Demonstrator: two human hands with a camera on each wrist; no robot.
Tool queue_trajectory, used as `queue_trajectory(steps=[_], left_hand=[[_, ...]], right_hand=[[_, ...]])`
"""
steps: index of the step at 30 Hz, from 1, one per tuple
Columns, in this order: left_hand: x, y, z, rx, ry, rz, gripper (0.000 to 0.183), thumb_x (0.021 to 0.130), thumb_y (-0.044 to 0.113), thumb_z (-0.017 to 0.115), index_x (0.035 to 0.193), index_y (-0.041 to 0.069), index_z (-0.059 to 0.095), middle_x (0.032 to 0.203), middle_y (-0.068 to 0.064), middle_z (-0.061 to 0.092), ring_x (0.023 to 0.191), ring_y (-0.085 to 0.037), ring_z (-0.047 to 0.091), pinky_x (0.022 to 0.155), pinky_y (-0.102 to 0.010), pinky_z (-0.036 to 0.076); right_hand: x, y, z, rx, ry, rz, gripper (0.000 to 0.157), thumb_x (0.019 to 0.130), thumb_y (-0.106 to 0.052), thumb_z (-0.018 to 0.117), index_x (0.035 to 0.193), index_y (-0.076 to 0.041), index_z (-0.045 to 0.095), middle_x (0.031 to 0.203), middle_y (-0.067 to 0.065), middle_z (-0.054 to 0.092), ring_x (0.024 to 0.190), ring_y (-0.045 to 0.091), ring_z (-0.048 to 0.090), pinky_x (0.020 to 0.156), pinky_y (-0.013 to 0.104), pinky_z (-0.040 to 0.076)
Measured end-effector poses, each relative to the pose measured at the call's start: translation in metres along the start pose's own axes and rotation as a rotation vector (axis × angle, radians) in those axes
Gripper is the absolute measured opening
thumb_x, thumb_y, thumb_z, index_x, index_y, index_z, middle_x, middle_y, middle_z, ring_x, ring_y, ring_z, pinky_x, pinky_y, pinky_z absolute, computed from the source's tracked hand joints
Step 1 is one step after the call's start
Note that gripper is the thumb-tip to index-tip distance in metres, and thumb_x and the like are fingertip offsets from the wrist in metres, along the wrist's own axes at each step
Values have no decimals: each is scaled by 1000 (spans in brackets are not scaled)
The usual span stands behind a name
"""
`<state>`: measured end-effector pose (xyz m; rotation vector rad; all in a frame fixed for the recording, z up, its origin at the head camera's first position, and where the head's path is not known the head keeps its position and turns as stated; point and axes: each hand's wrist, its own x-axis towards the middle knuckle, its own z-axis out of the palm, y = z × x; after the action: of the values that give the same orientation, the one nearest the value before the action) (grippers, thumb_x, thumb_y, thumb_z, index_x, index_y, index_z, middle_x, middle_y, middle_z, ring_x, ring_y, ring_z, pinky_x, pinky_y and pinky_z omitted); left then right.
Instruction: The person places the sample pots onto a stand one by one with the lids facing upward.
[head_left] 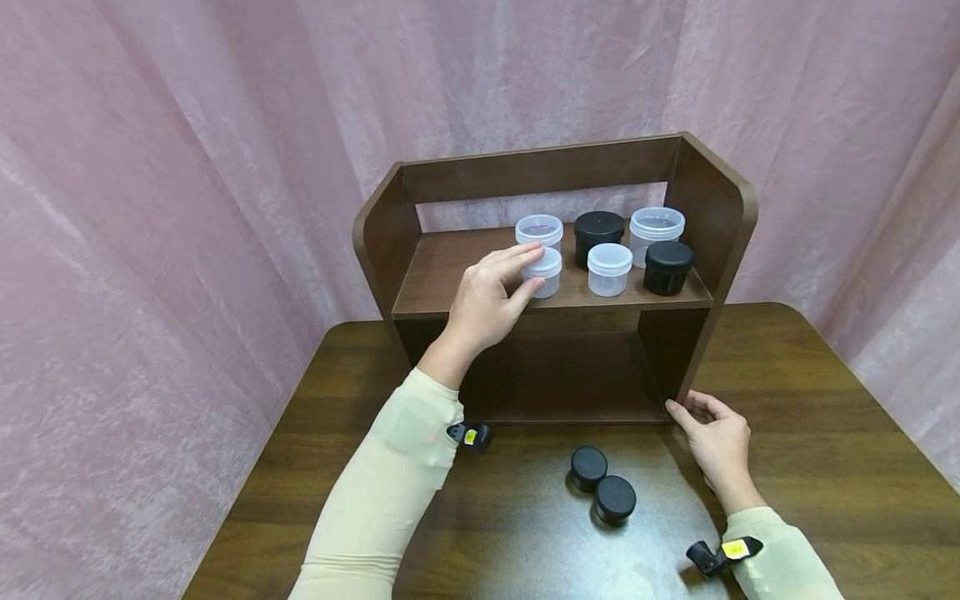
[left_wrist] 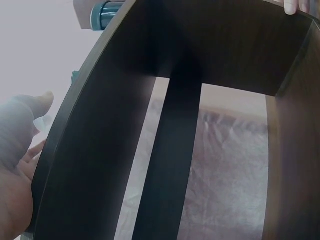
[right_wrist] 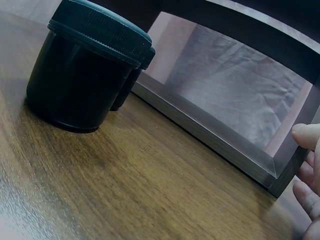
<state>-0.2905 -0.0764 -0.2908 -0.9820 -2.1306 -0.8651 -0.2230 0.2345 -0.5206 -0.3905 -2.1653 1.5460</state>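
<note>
My left hand (head_left: 487, 293) pinches a small clear jar with a white lid (head_left: 549, 277), its thumb low on the side and fingers up by the lid. This jar stands at the front of the upper board of a dark brown wooden shelf (head_left: 457, 271). In the left wrist view the thumb (left_wrist: 42, 102) shows beyond the board's edge, and the jar is mostly hidden. Down at the table, my right hand (head_left: 722, 446) grips the bottom front corner of the shelf's right side panel (head_left: 705, 342), with the thumb in front and fingers on the outer side.
Behind and beside the held jar are larger clear jars (head_left: 656, 229), another small clear jar (head_left: 609, 271) and black jars (head_left: 667, 267). Two black jars (head_left: 615, 498) stand on the wooden table (head_left: 315, 500) before the shelf. A pink curtain (head_left: 187, 208) hangs behind.
</note>
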Motion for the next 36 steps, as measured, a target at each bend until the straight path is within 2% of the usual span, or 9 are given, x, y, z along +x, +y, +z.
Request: queue_trajectory(steps=[10, 15, 22, 28, 36], left_hand=[[0, -1, 2, 6, 13, 28, 39, 88, 15, 72, 125, 6, 65, 128, -3, 62, 119, -16, 56, 101, -23, 40], [-2, -3, 2, 0, 45, 50, 41, 87, 15, 73, 125, 4, 65, 128, -5, 62, 119, -17, 56, 101, -25, 41], [-3, -6, 0, -50, 137, 90, 38, 85, 14, 75, 120, 0, 67, 124, -8, 64, 117, -18, 58, 99, -29, 44], [-7, -5, -8, -155, 241, 70, 35, 84, 7, 75, 116, -2, 68, 121, -10, 65, 116, -19, 59, 100, -30, 44], [-26, 9, -22, -185, 320, 86, 32, 82, 1, 73, 114, -1, 69, 119, -12, 66, 113, -23, 60, 97, -33, 46]], right_hand=[[0, 2, 0, 19, 7, 5, 37, 78, -28, 82, 103, -2, 71, 85, -10, 68, 78, -5, 60, 64, 9, 46], [0, 2, 0, 19, 4, 7, 37, 78, -27, 82, 103, -2, 72, 85, -10, 68, 78, -5, 60, 64, 9, 46], [0, 2, 0, 15, -4, -7, 37, 79, -28, 81, 104, -3, 71, 85, -11, 67, 78, -5, 60, 64, 9, 46], [0, 3, 0, 9, -6, -3, 37, 79, -29, 81, 103, -3, 71, 84, -13, 67, 78, -4, 60, 64, 9, 47], [0, 2, 0, 11, -7, 3, 37, 79, -30, 80, 104, -3, 71, 86, -10, 67, 79, -4, 60, 64, 10, 47]])
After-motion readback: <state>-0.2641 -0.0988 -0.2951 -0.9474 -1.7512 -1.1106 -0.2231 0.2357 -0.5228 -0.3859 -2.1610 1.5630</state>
